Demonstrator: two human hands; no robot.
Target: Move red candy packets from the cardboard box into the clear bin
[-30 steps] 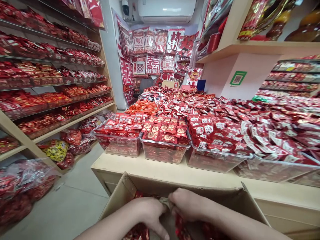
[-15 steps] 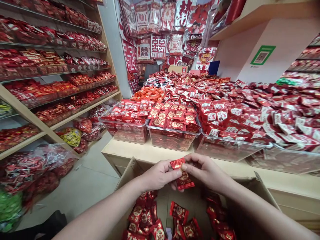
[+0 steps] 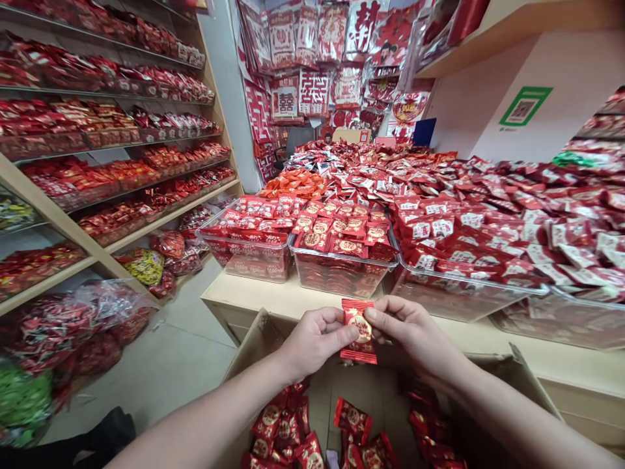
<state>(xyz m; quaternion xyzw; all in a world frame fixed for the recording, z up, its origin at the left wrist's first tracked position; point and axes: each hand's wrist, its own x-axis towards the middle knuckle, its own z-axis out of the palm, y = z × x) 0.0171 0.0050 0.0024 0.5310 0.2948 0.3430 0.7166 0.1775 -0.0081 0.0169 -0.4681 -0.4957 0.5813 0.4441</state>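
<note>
A small red packet (image 3: 360,339) with a round gold print is pinched between both hands, its printed face toward me. My left hand (image 3: 319,339) holds its left side, the thumb lying over the print. At its upper right edge, my right hand (image 3: 403,326) grips with thumb and fingers. Both hands are above an open cardboard box (image 3: 254,342), where several similar red packets (image 3: 288,423) lie loose in groups. Just behind the hands stands a clear bin (image 3: 342,270) full of red packets with gold prints.
More clear bins (image 3: 469,296) heaped with red packets line the pale counter (image 3: 222,290). Shelves (image 3: 170,225) of packets rise at the left, with filled bags (image 3: 73,332) on the floor below. The box's right flap (image 3: 525,378) stands beside my right forearm.
The packet has turned from tilted to nearly upright, and its gold print shows more fully. My hands have shifted slightly, both still on it. The view has moved a little.
</note>
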